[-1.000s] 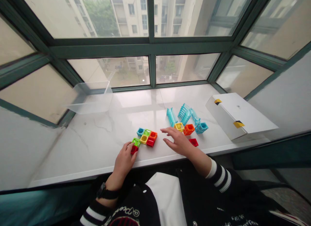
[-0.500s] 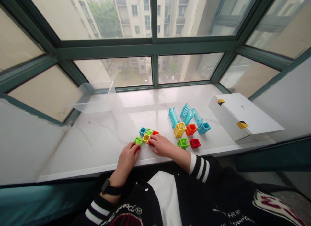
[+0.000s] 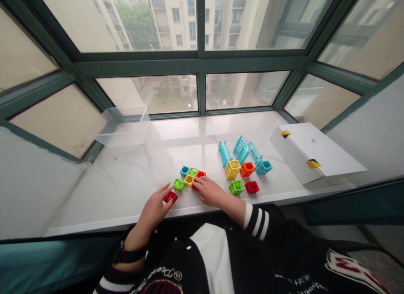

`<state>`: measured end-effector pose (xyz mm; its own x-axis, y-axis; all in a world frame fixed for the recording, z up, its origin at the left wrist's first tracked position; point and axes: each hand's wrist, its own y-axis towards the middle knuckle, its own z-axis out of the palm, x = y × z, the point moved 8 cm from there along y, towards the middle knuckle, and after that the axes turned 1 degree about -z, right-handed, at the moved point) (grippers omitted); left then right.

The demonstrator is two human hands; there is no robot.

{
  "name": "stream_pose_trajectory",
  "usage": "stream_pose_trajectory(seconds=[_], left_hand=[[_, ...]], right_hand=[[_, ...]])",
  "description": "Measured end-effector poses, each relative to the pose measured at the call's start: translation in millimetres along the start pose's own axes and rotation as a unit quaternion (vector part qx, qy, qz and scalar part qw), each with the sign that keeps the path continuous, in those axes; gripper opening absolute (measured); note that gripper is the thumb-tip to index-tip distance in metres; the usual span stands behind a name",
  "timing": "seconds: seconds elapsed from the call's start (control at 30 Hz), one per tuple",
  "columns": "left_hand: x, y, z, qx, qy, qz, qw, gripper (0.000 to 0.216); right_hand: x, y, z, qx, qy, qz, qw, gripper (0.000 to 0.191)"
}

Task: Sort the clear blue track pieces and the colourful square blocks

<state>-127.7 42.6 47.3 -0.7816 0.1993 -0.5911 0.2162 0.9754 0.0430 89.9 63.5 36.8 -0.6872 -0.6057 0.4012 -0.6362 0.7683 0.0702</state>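
The left hand (image 3: pixel 153 208) pinches a red block (image 3: pixel 171 196) between thumb and fingertips, low on the white worktop (image 3: pixel 126 180) just beside the block cluster (image 3: pixel 188 177). The right hand (image 3: pixel 211 192) lies curled with its fingertips on the cluster's right edge; whether it grips a piece there I cannot tell. Loose cubes (image 3: pixel 240 176) sit to the right, near a white box (image 3: pixel 312 153).

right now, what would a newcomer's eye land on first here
The flat cluster of bright cube blocks at the middle of the white marble sill, with the right hand on its near edge and the left hand holding a red block just beside it. To the right lie loose cubes and pale blue ribbed track pieces, then a white box.
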Motion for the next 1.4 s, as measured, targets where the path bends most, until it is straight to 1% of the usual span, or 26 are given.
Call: stream_pose_trajectory(seconds=[0.1,0.17,0.23,0.33,0.47,0.53,0.6,0.67,0.73,0.77,0.83,0.93,1.0,1.07,1.13,1.2,1.3,1.4], left_hand=[[3,-5,-18,-0.049,-0.12,-0.037,0.991,0.053],[2,-7,-25,-0.08,-0.214,-0.056,0.972,0.054],[-5,-6,-28,-0.108,-0.297,-0.061,0.947,0.056],[-25,-2,-31,-0.135,-0.38,-0.045,0.914,0.058],[-62,8,-24,-0.121,-0.441,-0.002,0.889,0.059],[-80,13,-21,-0.107,-0.449,0.026,0.887,0.064],[-97,16,-19,-0.094,-0.428,0.058,0.897,0.066],[-113,17,-20,-0.089,-0.371,0.096,0.919,0.061],[-128,16,-22,-0.095,-0.291,0.134,0.943,0.054],[-133,15,-24,-0.102,-0.254,0.148,0.95,0.052],[-141,14,-24,-0.114,-0.209,0.162,0.958,0.055],[-144,14,-22,-0.123,-0.219,0.159,0.955,0.063],[-144,15,-19,-0.125,-0.238,0.15,0.951,0.062],[-143,16,-17,-0.129,-0.234,0.136,0.954,0.06],[-143,18,-16,-0.127,-0.226,0.118,0.959,0.057],[-142,20,-13,-0.11,-0.249,0.101,0.957,0.057],[-138,24,-4,-0.074,-0.321,0.078,0.941,0.062],[-131,28,4,-0.057,-0.352,0.058,0.933,0.061]], right_hand=[[-3,-1,4,0.007,0.018,0.001,1.0,0.06],[-3,-1,0,0.0,0.04,-0.001,0.999,0.058],[3,-2,-12,-0.03,0.081,-0.01,0.996,0.057],[15,-5,-40,-0.086,0.175,-0.026,0.98,0.06],[25,-14,-72,-0.135,0.288,-0.028,0.948,0.069],[26,-19,-83,-0.157,0.338,-0.029,0.927,0.069],[23,-24,-90,-0.176,0.384,-0.025,0.906,0.065],[18,-29,-94,-0.187,0.42,-0.015,0.888,0.062],[13,-32,-96,-0.185,0.45,-0.013,0.874,0.059],[11,-34,-96,-0.18,0.465,-0.015,0.867,0.057],[6,-35,-94,-0.164,0.5,-0.014,0.85,0.053],[-3,-37,-85,-0.146,0.565,0.001,0.812,0.052],[-8,-38,-80,-0.143,0.601,0.012,0.786,0.053],[-11,-39,-76,-0.146,0.622,0.017,0.769,0.054],[-12,-39,-75,-0.148,0.631,0.016,0.762,0.053],[-11,-38,-75,-0.146,0.633,0.013,0.76,0.052],[-13,-36,-72,-0.142,0.631,0.018,0.763,0.054],[-17,-34,-66,-0.137,0.621,0.036,0.771,0.054]])
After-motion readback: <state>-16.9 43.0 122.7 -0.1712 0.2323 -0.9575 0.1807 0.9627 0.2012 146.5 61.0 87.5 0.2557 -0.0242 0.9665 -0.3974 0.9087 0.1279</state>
